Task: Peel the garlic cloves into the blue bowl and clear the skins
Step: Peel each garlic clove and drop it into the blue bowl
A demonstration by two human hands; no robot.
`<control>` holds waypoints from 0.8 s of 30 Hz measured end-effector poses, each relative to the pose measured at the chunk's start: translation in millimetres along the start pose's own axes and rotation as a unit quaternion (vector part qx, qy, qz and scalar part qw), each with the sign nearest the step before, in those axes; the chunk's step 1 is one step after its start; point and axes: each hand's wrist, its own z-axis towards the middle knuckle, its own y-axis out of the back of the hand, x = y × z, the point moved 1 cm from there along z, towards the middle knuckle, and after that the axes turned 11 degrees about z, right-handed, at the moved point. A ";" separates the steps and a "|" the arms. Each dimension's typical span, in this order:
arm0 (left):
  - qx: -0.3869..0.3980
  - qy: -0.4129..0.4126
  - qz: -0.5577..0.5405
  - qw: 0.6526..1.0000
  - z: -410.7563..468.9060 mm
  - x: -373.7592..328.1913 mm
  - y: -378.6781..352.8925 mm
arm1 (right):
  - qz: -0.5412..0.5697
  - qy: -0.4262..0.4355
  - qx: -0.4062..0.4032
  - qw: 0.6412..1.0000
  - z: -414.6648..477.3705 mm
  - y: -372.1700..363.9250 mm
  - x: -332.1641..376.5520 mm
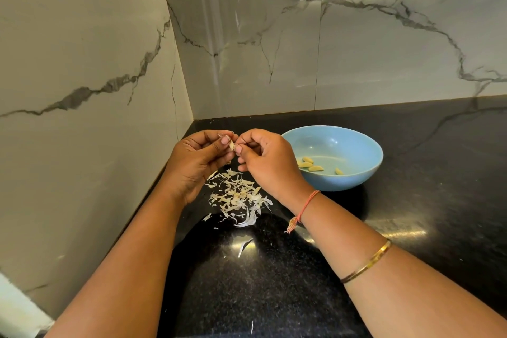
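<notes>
Garlic clove (pixel 232 145) pinched between our left hand (pixel 198 162) and right hand (pixel 264 162) above the skins (pixel 241 199) heaped on the black counter (pixel 411 173), blue bowl (pixel 354 181) just right of us, peeled cloves (pixel 308 164) inside it

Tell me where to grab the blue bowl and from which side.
Grip the blue bowl by its right rim, coming from the right: that rim is bare, the peeled cloves lie low inside, and the left hand and right hand, pinching a garlic clove, crowd its left side.
</notes>
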 end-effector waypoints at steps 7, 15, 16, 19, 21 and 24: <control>0.017 0.019 0.017 1.000 -1.6 -1.4 -2.4 | 0.001 -0.010 -0.052 0.999 0.5 1.3 2.0; -0.013 0.015 0.029 0.999 -0.7 -1.2 0.6 | -0.003 0.022 -0.113 0.993 3.8 4.9 0.3; -0.022 0.014 0.024 0.999 -0.2 -0.8 1.1 | -0.013 0.013 -0.098 0.995 3.9 5.0 -1.0; -0.049 0.009 0.008 0.999 1.5 -0.3 2.5 | -0.069 0.001 -0.038 0.997 0.5 0.4 -3.2; -0.062 0.003 0.003 0.998 2.2 -0.3 3.3 | -0.096 0.015 -0.011 0.995 -1.9 -3.0 -2.1; -0.070 -0.007 0.003 0.998 2.6 -0.3 3.9 | -0.099 0.011 0.000 0.995 -1.8 -3.1 -0.8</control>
